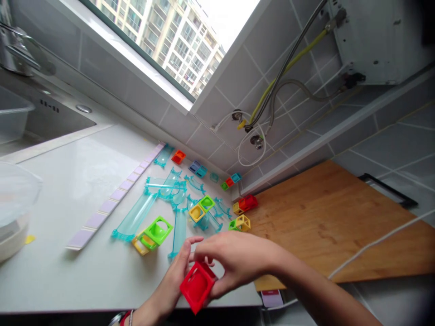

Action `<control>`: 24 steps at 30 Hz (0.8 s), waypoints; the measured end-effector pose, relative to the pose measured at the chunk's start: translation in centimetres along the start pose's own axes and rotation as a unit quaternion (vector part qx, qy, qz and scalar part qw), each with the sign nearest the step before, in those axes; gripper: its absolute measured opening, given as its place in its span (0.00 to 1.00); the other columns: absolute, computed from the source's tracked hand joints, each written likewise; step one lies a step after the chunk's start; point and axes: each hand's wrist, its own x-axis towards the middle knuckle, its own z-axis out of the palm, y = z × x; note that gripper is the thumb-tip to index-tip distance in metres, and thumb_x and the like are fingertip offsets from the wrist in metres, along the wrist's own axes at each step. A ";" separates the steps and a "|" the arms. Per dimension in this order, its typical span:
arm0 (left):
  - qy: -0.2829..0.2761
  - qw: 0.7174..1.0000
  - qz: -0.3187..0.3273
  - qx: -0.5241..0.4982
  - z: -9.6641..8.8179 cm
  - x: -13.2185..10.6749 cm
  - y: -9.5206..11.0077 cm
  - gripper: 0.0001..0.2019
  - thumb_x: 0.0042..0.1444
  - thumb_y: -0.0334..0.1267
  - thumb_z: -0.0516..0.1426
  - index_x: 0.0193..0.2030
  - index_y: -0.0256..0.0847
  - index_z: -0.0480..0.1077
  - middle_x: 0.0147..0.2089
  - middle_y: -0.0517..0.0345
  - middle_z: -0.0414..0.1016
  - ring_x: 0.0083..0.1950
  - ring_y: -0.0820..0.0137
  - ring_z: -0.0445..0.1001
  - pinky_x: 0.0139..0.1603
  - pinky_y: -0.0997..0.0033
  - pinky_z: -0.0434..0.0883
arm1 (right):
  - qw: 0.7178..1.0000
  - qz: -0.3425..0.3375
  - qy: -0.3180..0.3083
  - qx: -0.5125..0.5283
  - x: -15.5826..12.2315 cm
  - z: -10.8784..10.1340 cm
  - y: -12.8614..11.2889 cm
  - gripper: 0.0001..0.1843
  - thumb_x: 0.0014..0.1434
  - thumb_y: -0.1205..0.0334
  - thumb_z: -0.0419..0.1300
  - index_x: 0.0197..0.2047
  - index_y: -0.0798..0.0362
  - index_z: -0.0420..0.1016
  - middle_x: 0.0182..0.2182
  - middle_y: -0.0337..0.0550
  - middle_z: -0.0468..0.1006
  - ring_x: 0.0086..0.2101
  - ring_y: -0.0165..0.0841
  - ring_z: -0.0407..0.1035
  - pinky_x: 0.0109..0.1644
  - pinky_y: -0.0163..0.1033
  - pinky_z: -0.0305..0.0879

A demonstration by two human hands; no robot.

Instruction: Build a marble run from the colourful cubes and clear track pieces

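Observation:
At the counter's front edge, a red hollow cube-shaped toy block point(196, 284) is between my two hands, its recessed face toward me. My right hand point(234, 256) grips it from the right with thumb and fingers. My left hand point(175, 276) closes around its left side; some of those fingers are hidden behind the block and the right hand. Just beyond lie clear teal track pieces point(137, 215). A green block point(158, 232) sits joined to a yellow block point(140, 244) left of my hands. Another yellow block point(196, 213) and green block point(206, 203) stand among the tracks.
Along the wall are more blocks, including an orange one point(178, 157) and a red one point(248, 202). A lilac strip point(115, 197) crosses the white counter point(102, 276). A wooden board point(326, 226) is at right, a plastic tub point(16, 203) at left, near the sink point(61, 118).

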 end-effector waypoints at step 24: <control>-0.075 0.994 -0.035 0.069 -0.5 1.2 -3.4 0.34 0.55 0.73 0.55 0.49 0.42 0.65 0.31 0.57 0.76 0.23 0.77 0.58 0.26 0.73 0.52 | 0.876 0.340 0.328 -0.100 22.3 -14.5 24.9 0.39 0.68 0.40 0.55 0.69 0.62 0.61 0.60 0.64 0.74 0.60 0.49 0.70 0.62 0.49 0.66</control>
